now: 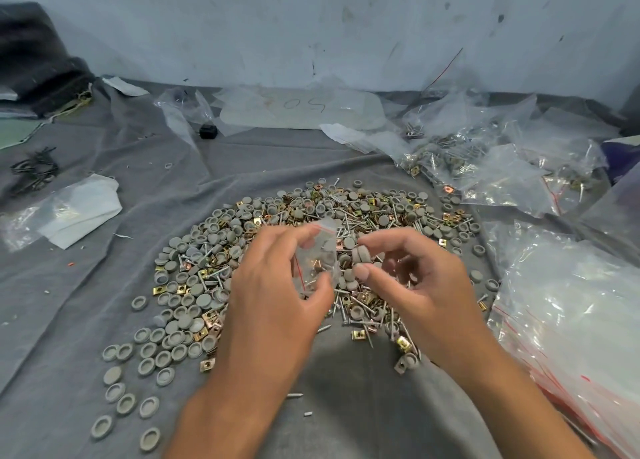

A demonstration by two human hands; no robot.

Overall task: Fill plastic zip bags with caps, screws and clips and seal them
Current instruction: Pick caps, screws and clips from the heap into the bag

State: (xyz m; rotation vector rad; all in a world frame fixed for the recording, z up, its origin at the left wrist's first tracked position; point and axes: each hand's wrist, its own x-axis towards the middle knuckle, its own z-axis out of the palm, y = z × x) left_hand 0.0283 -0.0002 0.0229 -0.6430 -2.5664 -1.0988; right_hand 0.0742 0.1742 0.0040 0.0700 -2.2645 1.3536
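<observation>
Our left hand (277,285) pinches a small zip bag (317,254) at frame centre while our right hand (412,278) pinches grey caps (360,254) beside its mouth.

The left hand (277,285) holds a small clear zip bag (317,254) with its fingers curled round it, above a wide pile of grey caps, screws and brass clips (242,257) spread on a grey cloth (86,285). Just right of the bag, the right hand (412,282) pinches a few grey caps (360,254) at the bag's mouth. Filled bags (467,160) lie far right, and a stack of empty bags (571,320) lies near right.
</observation>
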